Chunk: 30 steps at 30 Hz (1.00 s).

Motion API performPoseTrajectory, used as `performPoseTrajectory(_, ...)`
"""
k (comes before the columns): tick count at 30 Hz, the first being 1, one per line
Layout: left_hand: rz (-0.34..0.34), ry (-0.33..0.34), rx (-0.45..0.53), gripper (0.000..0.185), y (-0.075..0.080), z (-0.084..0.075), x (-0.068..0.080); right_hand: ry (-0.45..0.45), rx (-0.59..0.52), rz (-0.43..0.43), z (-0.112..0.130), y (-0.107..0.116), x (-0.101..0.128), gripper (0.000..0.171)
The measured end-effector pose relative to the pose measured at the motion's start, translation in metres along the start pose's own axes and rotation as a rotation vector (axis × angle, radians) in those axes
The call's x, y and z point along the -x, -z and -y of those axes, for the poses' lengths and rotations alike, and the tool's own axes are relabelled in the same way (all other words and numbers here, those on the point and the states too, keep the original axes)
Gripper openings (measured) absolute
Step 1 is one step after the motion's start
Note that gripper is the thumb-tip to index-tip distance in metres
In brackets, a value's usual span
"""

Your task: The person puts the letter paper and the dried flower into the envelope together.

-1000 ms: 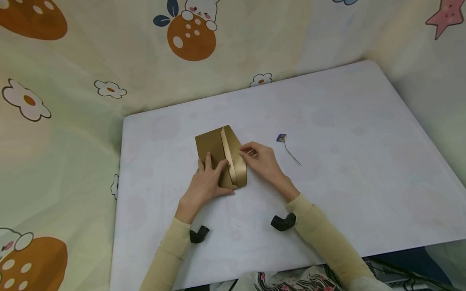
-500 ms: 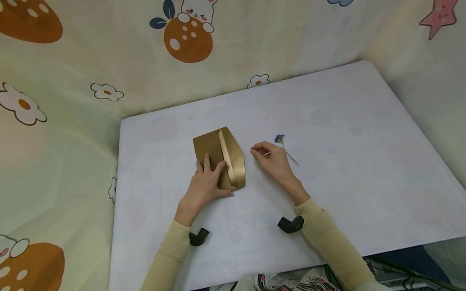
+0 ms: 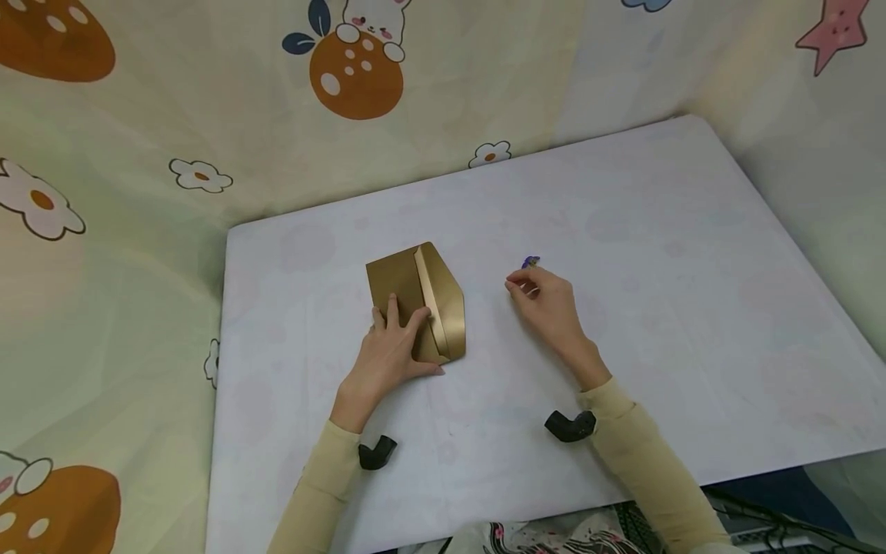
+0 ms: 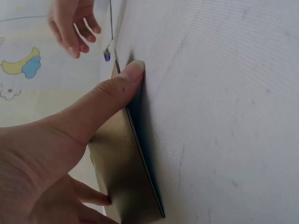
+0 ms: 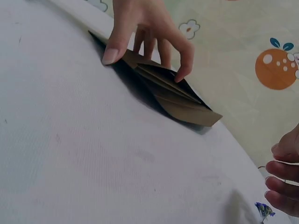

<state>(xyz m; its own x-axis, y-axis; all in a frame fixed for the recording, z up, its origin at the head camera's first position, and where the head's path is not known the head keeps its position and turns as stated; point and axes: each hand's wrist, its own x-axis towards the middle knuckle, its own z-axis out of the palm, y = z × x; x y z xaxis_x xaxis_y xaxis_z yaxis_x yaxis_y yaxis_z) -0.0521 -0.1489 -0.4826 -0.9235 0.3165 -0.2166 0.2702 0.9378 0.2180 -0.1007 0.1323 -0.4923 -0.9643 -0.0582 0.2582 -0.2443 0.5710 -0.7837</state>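
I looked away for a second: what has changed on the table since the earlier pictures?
The right hand left the gold envelope, whose flap edge it was touching, and moved right to the small purple flower, now hovering over its stem with curled fingers. The left hand stayed pressed on the envelope, which has not shifted.

White worktop (image 3: 692,323), faintly mottled, edged at back and sides by a patterned cloth backdrop (image 3: 138,115). Lying flat left of centre: gold envelope (image 3: 415,300), flap folded over. Resting well apart to its right: small purple flower (image 3: 531,262) on a thin stem, mostly hidden. Pressed onto the envelope's near end: left hand (image 3: 391,350).
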Motion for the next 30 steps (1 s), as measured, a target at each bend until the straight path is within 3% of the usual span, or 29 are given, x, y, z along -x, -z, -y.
performPoseTrajectory(4, 0.003, -0.001, 0.007, 0.099, 0.000, 0.000, 0.001, 0.043, 0.135, -0.057, -0.009, 0.004, 0.002, 0.007)
performPoseTrajectory(8, -0.005, -0.007, -0.002, 0.099, 0.000, 0.000, 0.001, 0.006, 0.234, -0.068, -0.017, 0.007, 0.002, 0.011)
performPoseTrajectory(17, -0.009, -0.011, -0.018, 0.100, -0.001, 0.000, 0.000, -0.162, 0.232, -0.070, -0.029, 0.013, -0.002, 0.014)
performPoseTrajectory(23, -0.006, -0.004, -0.010, 0.099, -0.001, -0.001, -0.001, -0.240, 0.289, -0.033, -0.031, 0.017, -0.003, 0.017)
performPoseTrajectory(30, -0.010, -0.007, -0.016, 0.099, -0.001, 0.000, -0.002, -0.247, 0.334, 0.053, -0.024, 0.020, -0.005, 0.018)
